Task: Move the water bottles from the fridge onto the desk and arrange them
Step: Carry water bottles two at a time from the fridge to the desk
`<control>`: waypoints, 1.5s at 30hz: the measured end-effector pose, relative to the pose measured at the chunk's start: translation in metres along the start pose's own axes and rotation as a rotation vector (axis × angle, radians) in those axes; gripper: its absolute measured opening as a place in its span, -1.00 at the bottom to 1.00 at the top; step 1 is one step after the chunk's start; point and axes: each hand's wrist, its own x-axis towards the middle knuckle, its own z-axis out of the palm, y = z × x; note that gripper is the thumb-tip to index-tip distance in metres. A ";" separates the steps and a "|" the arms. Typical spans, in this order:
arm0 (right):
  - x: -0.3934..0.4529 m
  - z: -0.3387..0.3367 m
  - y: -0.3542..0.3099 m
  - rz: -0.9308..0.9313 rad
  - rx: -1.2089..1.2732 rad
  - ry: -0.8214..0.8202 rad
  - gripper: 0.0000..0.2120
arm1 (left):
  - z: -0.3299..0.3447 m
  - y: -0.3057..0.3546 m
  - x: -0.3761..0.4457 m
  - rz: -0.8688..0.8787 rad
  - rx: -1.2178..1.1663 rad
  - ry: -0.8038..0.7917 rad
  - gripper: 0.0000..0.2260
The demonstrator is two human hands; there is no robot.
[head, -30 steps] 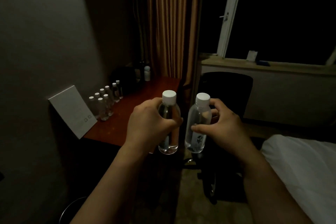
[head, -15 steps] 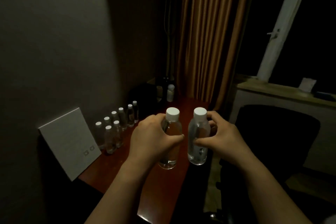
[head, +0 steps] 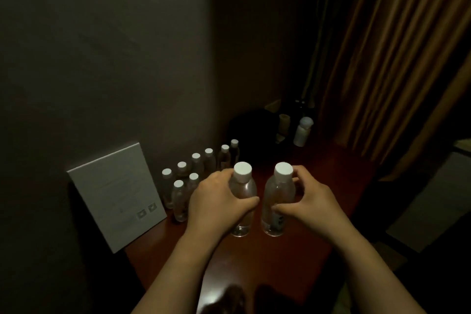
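Observation:
I hold two clear water bottles with white caps upright over the reddish wooden desk (head: 293, 257). My left hand (head: 216, 204) grips the left bottle (head: 243, 191) around its body. My right hand (head: 313, 201) grips the right bottle (head: 277, 199), thumb in front and fingers behind. The two bottles are side by side, a small gap between them. Whether their bases touch the desk I cannot tell. Several more capped bottles (head: 196, 173) stand in two rows along the wall at the desk's left, just beyond my left hand.
A white card (head: 114, 194) leans against the wall at the desk's near left. A dark bag (head: 254, 132), a white container (head: 302, 131) and dark items sit at the desk's far end. Orange curtains (head: 382, 58) hang on the right. The desk's right edge drops to the floor.
I have stepped closer to the desk and the view has swung left and down. Both bottles, still in my hands, have moved from beyond the desk's edge to above its top.

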 end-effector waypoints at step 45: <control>0.358 0.232 0.181 -0.164 0.170 -0.619 -0.33 | 0.225 -0.166 0.197 -0.846 0.099 0.278 -0.37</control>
